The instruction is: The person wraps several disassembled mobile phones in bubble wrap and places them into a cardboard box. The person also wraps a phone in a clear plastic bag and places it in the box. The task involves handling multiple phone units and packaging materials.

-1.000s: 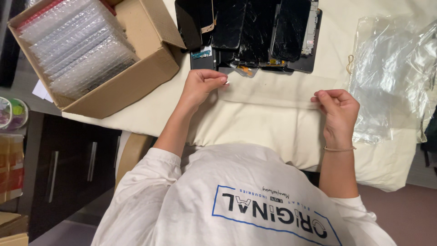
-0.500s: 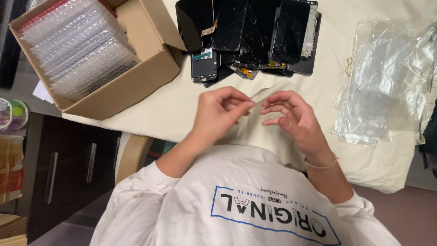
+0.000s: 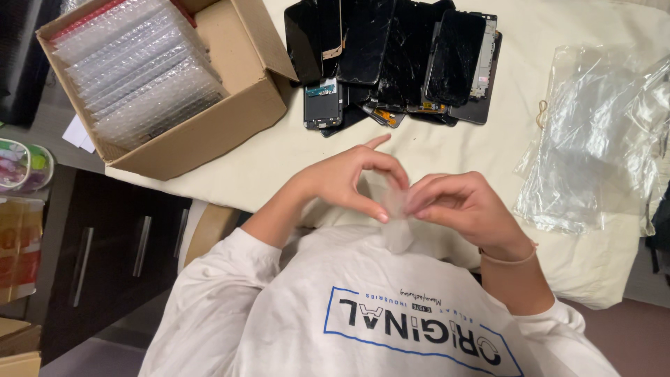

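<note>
I have brought my left hand and right hand together from wide apart, fingertips now pinched on the clear film strip, bunched over my lap near the broken phone screens.

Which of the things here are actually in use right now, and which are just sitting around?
In use: left hand and right hand pinching a small clear film strip.

Lying about: phone screens, cardboard box of bubble-wrap sleeves, clear plastic bags.
</note>
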